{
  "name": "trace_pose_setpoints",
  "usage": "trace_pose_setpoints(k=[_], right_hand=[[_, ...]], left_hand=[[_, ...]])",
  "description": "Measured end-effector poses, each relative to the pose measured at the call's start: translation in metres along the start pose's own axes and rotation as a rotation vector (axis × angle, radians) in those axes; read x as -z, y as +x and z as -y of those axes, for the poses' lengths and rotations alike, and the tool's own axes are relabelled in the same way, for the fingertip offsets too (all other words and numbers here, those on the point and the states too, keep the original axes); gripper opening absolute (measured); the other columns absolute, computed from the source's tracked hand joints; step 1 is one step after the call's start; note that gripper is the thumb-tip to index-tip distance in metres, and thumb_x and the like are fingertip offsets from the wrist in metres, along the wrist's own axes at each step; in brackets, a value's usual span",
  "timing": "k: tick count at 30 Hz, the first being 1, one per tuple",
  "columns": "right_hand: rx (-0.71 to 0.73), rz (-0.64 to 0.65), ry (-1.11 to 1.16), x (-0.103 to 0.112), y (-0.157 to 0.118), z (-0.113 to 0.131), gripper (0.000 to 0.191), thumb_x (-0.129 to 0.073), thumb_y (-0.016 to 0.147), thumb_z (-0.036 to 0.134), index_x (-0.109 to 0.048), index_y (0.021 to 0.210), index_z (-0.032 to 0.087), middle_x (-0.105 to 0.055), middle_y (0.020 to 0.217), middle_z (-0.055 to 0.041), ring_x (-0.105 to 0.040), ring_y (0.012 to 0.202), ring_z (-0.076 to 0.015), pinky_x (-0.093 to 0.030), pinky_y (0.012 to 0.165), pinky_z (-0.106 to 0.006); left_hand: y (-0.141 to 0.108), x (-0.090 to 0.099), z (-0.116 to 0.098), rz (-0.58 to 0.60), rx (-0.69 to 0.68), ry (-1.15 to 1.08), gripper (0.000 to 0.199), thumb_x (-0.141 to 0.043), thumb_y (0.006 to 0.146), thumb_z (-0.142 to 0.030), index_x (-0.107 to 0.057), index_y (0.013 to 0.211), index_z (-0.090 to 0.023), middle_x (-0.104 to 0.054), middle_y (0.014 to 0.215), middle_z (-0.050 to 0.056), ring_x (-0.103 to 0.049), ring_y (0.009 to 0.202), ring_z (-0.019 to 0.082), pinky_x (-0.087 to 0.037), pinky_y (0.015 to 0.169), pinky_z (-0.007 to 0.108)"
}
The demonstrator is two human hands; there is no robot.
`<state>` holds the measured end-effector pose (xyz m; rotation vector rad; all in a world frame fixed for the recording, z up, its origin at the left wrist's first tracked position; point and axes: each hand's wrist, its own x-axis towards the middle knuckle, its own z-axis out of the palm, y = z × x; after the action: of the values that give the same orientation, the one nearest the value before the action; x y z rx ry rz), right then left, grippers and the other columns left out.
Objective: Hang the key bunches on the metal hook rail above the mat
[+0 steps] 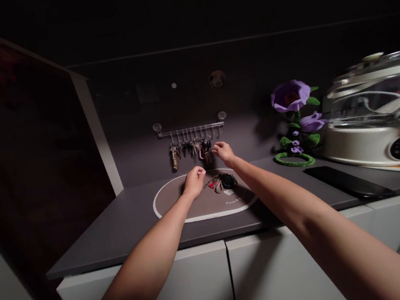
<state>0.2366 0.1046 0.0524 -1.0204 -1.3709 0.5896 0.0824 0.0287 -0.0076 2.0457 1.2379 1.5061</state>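
My right hand [224,153] is raised beside the right end of a row of hanging keys [193,148], its fingertips pinched together. Whatever those fingers may hold is too small to make out. The keys hang from a clear hook rail [190,130] fixed to the dark wall by round suction cups. Lower down, my left hand [195,180] hovers over an oval mat [172,203] with its fingers closed; their contents are hidden. On the mat, just right of my left hand, lies a bunch of keys [221,183] with a red piece and a black fob.
A purple felt flower [291,96] on a green ring base stands to the right. Beyond it is a white appliance [361,143] with a clear cover. A flat black object [346,181] lies near the counter's front edge. White cabinets [204,284] are below.
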Motion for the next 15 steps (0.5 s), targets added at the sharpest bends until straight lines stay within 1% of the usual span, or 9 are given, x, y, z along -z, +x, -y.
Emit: trace_pose_setpoints(k=[2,4,9,12,15], right_hand=[[-0.086,-0.009,0.058,0.003,-0.007,0.006,0.023,-0.046,0.080,0.017,-0.055,0.100,0.012,-0.060,0.100,-0.0094,-0.058,0.068,-0.0070,-0.047,0.071,-0.022],[-0.120,-0.003,0.084,0.006,-0.013,0.012,0.022,-0.047,0.079,0.015,-0.056,0.098,0.012,-0.060,0.102,-0.0096,-0.058,0.070,-0.0068,-0.046,0.072,-0.023],[-0.145,0.051,0.142,0.013,-0.032,0.023,0.013,-0.050,0.078,0.016,-0.057,0.089,0.014,-0.062,0.092,-0.0063,-0.056,0.068,-0.0073,-0.045,0.067,-0.022],[-0.155,0.093,0.167,0.018,-0.046,0.027,0.008,-0.053,0.076,0.017,-0.057,0.083,0.014,-0.062,0.086,-0.0041,-0.054,0.066,-0.0071,-0.042,0.063,-0.020],[-0.138,0.132,0.162,0.024,-0.061,0.028,0.007,-0.054,0.076,0.018,-0.058,0.080,0.014,-0.062,0.080,-0.0033,-0.053,0.065,-0.0073,-0.041,0.064,-0.021]], left_hand=[[0.000,0.001,-0.002,0.007,-0.003,0.006,0.011,-0.047,0.078,-0.019,-0.057,0.076,-0.016,-0.056,0.064,-0.001,-0.051,0.060,0.010,-0.040,0.059,0.021],[-0.001,0.001,-0.003,0.012,-0.005,0.009,0.010,-0.048,0.078,-0.019,-0.057,0.075,-0.015,-0.057,0.065,-0.001,-0.051,0.061,0.010,-0.041,0.060,0.021],[-0.001,0.001,-0.005,0.030,-0.004,0.003,0.009,-0.051,0.076,-0.019,-0.058,0.074,-0.015,-0.058,0.066,0.000,-0.052,0.064,0.011,-0.041,0.063,0.022],[-0.002,0.000,-0.004,0.057,0.000,-0.019,0.007,-0.052,0.074,-0.020,-0.058,0.074,-0.015,-0.056,0.065,-0.001,-0.051,0.062,0.010,-0.040,0.061,0.021],[-0.003,0.000,-0.004,0.082,-0.008,-0.019,0.009,-0.054,0.073,-0.021,-0.059,0.077,-0.015,-0.054,0.063,-0.002,-0.048,0.059,0.009,-0.038,0.058,0.021]])
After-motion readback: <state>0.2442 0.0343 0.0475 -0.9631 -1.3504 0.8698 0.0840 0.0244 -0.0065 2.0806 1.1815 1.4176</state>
